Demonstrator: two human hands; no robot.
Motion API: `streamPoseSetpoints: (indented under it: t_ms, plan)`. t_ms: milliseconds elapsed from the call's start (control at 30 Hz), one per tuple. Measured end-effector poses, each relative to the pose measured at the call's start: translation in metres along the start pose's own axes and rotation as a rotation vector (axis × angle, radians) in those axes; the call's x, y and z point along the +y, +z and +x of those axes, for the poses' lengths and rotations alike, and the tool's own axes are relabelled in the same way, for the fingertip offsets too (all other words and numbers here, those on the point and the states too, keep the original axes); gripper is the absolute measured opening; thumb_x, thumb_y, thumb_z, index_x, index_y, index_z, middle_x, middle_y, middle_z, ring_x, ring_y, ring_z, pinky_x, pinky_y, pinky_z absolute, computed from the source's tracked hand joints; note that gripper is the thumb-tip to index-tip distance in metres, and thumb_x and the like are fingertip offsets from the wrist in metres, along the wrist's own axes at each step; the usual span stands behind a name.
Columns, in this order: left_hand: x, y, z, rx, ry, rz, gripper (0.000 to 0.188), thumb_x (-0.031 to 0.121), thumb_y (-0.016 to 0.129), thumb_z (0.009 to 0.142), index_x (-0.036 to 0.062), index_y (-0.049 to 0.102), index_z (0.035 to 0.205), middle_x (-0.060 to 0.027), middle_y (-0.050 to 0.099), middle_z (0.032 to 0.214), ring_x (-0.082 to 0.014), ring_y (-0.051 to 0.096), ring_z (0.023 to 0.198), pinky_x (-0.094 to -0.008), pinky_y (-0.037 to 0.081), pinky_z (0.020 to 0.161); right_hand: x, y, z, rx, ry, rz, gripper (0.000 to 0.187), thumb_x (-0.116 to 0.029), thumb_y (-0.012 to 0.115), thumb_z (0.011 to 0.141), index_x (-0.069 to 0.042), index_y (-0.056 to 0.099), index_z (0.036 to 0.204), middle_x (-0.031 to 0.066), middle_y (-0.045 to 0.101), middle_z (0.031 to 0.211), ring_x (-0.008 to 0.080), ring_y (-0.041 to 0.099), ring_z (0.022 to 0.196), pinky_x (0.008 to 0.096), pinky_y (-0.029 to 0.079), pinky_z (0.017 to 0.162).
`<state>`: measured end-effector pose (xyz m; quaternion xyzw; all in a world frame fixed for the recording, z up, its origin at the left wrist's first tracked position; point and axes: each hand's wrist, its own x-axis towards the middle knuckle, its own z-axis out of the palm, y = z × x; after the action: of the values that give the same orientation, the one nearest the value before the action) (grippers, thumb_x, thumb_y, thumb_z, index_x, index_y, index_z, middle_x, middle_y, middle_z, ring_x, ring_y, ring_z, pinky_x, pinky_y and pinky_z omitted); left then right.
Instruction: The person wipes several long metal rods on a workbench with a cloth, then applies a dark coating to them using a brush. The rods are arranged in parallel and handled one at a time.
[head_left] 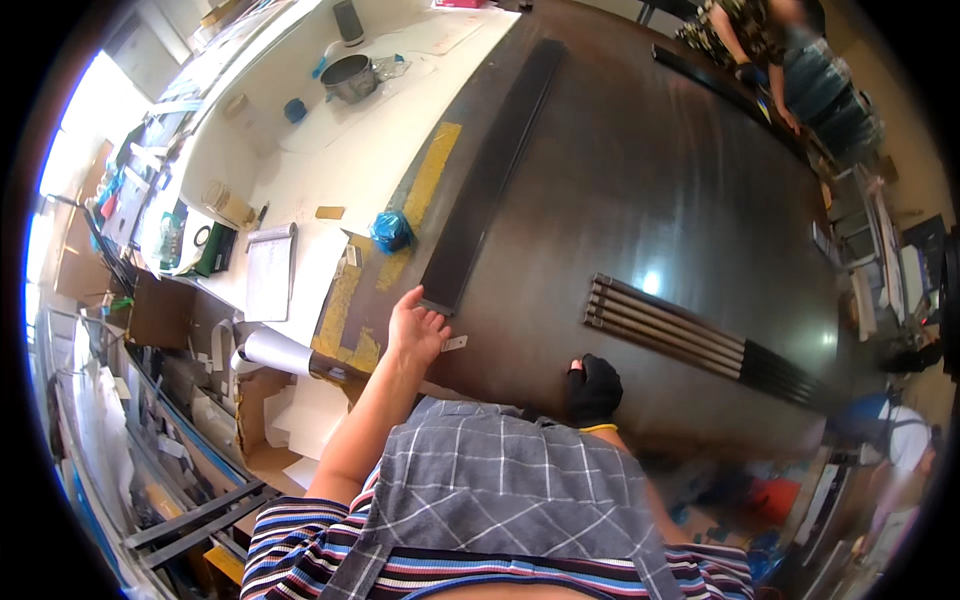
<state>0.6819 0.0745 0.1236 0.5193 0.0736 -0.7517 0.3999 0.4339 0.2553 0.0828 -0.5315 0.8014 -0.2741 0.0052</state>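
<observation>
I see the bare left hand (417, 332) at the near end of a long dark strip (497, 165) on the worktop (515, 335), its fingers half open, gripping nothing. The gloved right hand (596, 389) is curled near some rods (668, 328); whether its fingers hold anything, I cannot tell.

The wide fisheye view looks down from the wearer's head, behind the near end of the long, flat, black strip (494, 180), facing forward along it; the grey, white-checked cloth apron (520, 460) sits nearer than the strip.
</observation>
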Motion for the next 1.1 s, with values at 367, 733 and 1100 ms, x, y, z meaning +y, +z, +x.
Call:
streamPoseSetpoints:
  t_ms: [367, 733, 1100]
  plan:
    - [0.027, -0.026, 0.038, -0.021, -0.041, 0.114, 0.037, 0.035, 0.059, 0.088, 0.005, 0.052, 0.109, -0.0081, 0.053, 0.108, -0.0233, 0.049, 0.107, -0.0419, 0.033, 0.099, 0.112, -0.016, -0.065, 0.222, 0.324, 0.195, 0.024, -0.025, 0.055, 0.089, -0.003, 0.057, 0.077, 0.019, 0.058, 0.076, 0.0357, 0.058, 0.07, 0.0418, 0.046, 0.063]
    - [0.054, 0.01, 0.043, -0.135, 0.141, 0.097, 0.015, 0.021, 0.061, 0.087, 0.0068, 0.057, 0.093, -0.0018, 0.062, 0.074, -0.0151, 0.06, 0.065, -0.029, 0.048, 0.058, 0.195, -0.058, -0.087, 0.39, 0.52, -0.082, 0.018, -0.023, 0.057, 0.086, -0.005, 0.06, 0.082, 0.0146, 0.061, 0.079, 0.0335, 0.059, 0.077, 0.0409, 0.047, 0.068]
    - [0.058, 0.066, -0.008, -0.289, 0.364, 0.162, 0.007, 0.017, 0.059, 0.086, 0.0099, 0.061, 0.086, -0.0041, 0.066, 0.076, -0.0161, 0.061, 0.064, -0.0289, 0.051, 0.056, 0.18, -0.092, -0.079, 0.349, 0.517, -0.193, 0.016, -0.023, 0.057, 0.084, -0.009, 0.056, 0.077, 0.0122, 0.057, 0.076, 0.0333, 0.056, 0.074, 0.0427, 0.044, 0.064]
